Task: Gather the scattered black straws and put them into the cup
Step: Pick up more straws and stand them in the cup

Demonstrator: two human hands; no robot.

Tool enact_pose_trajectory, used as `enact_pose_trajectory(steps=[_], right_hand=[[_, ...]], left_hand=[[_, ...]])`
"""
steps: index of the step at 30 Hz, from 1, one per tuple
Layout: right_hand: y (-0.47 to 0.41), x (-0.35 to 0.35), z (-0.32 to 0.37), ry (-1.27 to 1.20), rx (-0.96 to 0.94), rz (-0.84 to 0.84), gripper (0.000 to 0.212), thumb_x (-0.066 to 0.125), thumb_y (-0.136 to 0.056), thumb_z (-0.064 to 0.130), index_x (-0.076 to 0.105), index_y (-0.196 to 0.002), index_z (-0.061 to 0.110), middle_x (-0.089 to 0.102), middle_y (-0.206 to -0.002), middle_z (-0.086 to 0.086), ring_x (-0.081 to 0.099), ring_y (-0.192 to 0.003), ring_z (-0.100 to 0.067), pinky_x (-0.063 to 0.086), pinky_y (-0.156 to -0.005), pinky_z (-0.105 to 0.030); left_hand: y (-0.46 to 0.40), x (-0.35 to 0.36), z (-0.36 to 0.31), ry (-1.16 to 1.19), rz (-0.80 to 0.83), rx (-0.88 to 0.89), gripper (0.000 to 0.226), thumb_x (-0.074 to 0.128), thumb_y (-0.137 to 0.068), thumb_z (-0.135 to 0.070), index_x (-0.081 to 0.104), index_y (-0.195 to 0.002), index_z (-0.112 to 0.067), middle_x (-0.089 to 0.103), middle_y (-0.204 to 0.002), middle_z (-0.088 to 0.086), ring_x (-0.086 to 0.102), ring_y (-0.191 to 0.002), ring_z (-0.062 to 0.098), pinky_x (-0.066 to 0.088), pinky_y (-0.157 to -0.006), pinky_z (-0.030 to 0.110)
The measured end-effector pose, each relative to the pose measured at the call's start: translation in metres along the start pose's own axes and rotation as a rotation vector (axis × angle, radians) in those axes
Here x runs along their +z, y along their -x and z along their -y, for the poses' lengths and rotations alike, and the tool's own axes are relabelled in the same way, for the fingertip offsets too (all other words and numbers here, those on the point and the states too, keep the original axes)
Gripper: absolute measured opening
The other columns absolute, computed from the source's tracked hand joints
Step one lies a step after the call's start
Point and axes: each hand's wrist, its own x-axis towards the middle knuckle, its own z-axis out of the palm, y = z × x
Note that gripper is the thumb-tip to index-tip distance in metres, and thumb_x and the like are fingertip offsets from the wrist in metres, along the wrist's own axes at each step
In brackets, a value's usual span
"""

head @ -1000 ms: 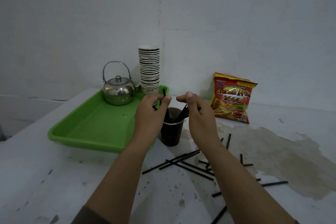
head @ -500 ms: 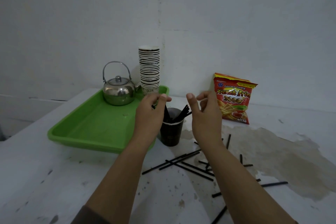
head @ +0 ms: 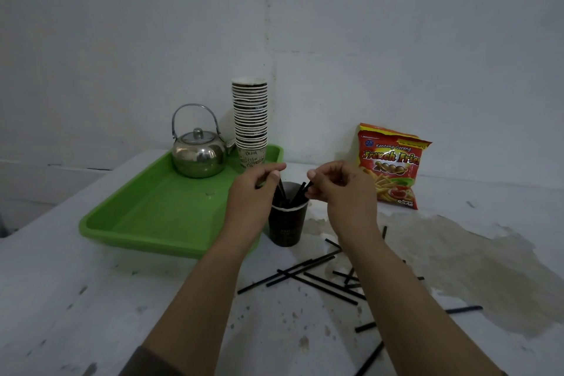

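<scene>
A dark paper cup [head: 287, 224] stands on the white table just right of the green tray, with several black straws [head: 294, 196] leaning inside it. My left hand [head: 251, 194] is at the cup's left rim, thumb and fingers pinched on a black straw [head: 280, 185] that reaches down into the cup. My right hand [head: 345, 189] is at the cup's right rim, fingers curled, its thumb and fingertip closed on the upper ends of the straws in the cup. Several more black straws [head: 320, 281] lie scattered on the table in front of the cup, partly under my right forearm.
A green tray [head: 146, 217] at left carries a steel kettle [head: 198, 152] and a tall stack of paper cups [head: 250, 119]. A red French fries snack bag [head: 392, 168] leans on the wall at right. A brownish stain [head: 476, 265] spreads over the table's right side.
My left hand has lowered its straw deeper into the cup. My right hand let go and opened half a second ago, then came back and closed on the straw tops.
</scene>
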Motion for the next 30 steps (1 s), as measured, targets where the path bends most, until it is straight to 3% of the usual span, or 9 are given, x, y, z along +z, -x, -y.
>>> enact_pose_trajectory(steps=[3, 6, 9, 12, 14, 17, 22, 27, 30], right_hand=[[0.002, 0.001, -0.003, 0.012, -0.01, -0.006, 0.003, 0.064, -0.082, 0.006, 0.063, -0.08, 0.007, 0.067, -0.075, -0.011, 0.067, -0.072, -0.021, 0.059, -0.074, -0.035], [0.001, 0.002, -0.002, -0.02, -0.004, 0.011, 0.012, 0.062, -0.082, 0.002, 0.062, -0.077, 0.013, 0.068, -0.082, -0.015, 0.068, -0.081, -0.025, 0.057, -0.079, -0.036], [0.0, 0.001, 0.001, -0.03, -0.006, 0.022, 0.017, 0.059, -0.082, -0.002, 0.061, -0.076, 0.014, 0.068, -0.083, -0.016, 0.068, -0.081, -0.026, 0.057, -0.079, -0.039], [-0.001, -0.003, 0.009, -0.073, -0.006, 0.009, 0.02, 0.053, -0.084, -0.007, 0.061, -0.078, 0.01, 0.064, -0.075, -0.009, 0.066, -0.072, -0.019, 0.058, -0.071, -0.032], [-0.001, -0.007, 0.015, -0.074, -0.018, -0.008, 0.021, 0.053, -0.085, -0.006, 0.061, -0.078, 0.012, 0.062, -0.073, -0.005, 0.063, -0.067, -0.017, 0.057, -0.065, -0.027], [-0.001, -0.012, 0.023, -0.094, -0.022, -0.034, 0.019, 0.054, -0.085, -0.004, 0.061, -0.079, 0.013, 0.062, -0.073, -0.004, 0.061, -0.063, -0.016, 0.054, -0.063, -0.027], [0.005, -0.016, 0.032, -0.09, -0.028, -0.042, 0.018, 0.056, -0.085, 0.0, 0.062, -0.081, 0.016, 0.064, -0.078, -0.005, 0.061, -0.062, -0.015, 0.051, -0.059, -0.024], [0.024, -0.029, 0.022, 0.013, -0.004, -0.005, 0.014, 0.056, -0.086, 0.002, 0.061, -0.085, 0.015, 0.066, -0.082, -0.01, 0.062, -0.063, -0.017, 0.053, -0.062, -0.027], [0.04, -0.046, 0.007, 0.108, 0.019, 0.052, 0.013, 0.057, -0.086, 0.003, 0.062, -0.084, 0.015, 0.067, -0.081, -0.011, 0.062, -0.063, -0.015, 0.052, -0.06, -0.024]], left_hand=[[0.0, -0.002, -0.002, -0.012, 0.029, 0.015, 0.026, 0.049, -0.092, -0.031, 0.065, -0.111, -0.022, 0.064, -0.109, -0.008, 0.054, -0.098, -0.003, 0.042, -0.084, 0.017], [0.002, -0.002, -0.007, 0.055, 0.07, -0.001, 0.046, 0.039, -0.088, -0.051, 0.055, -0.123, -0.026, 0.057, -0.121, -0.013, 0.048, -0.114, 0.001, 0.034, -0.087, 0.013], [0.001, -0.002, -0.01, 0.075, 0.112, -0.006, 0.073, 0.023, -0.073, -0.066, 0.04, -0.133, -0.03, 0.045, -0.139, -0.009, 0.037, -0.125, 0.004, 0.026, -0.096, 0.02], [0.0, -0.004, -0.013, 0.035, 0.11, -0.016, 0.082, 0.016, -0.066, -0.068, 0.03, -0.138, -0.031, 0.035, -0.146, -0.006, 0.031, -0.127, 0.007, 0.025, -0.101, 0.028], [0.0, -0.005, -0.014, 0.026, 0.111, -0.037, 0.084, 0.012, -0.065, -0.07, 0.028, -0.138, -0.032, 0.036, -0.144, -0.007, 0.031, -0.129, 0.011, 0.024, -0.104, 0.034], [0.003, -0.005, -0.01, 0.0, 0.097, -0.008, 0.065, 0.01, -0.074, -0.068, 0.04, -0.122, -0.036, 0.042, -0.119, -0.017, 0.039, -0.11, 0.002, 0.028, -0.097, 0.031], [-0.002, -0.001, -0.003, -0.047, -0.091, 0.005, 0.114, 0.015, -0.052, -0.094, 0.019, -0.141, -0.022, 0.029, -0.144, 0.004, 0.03, -0.127, 0.016, 0.024, -0.108, 0.037], [0.005, -0.005, -0.024, 0.025, -0.227, 0.121, 0.07, 0.022, -0.082, -0.068, 0.035, -0.133, -0.021, 0.035, -0.13, -0.005, 0.032, -0.122, 0.011, 0.026, -0.105, 0.03], [0.031, -0.009, -0.025, -0.109, -0.306, 0.354, 0.04, 0.038, -0.091, -0.045, 0.053, -0.115, -0.017, 0.052, -0.113, -0.003, 0.046, -0.109, 0.011, 0.037, -0.096, 0.026]])
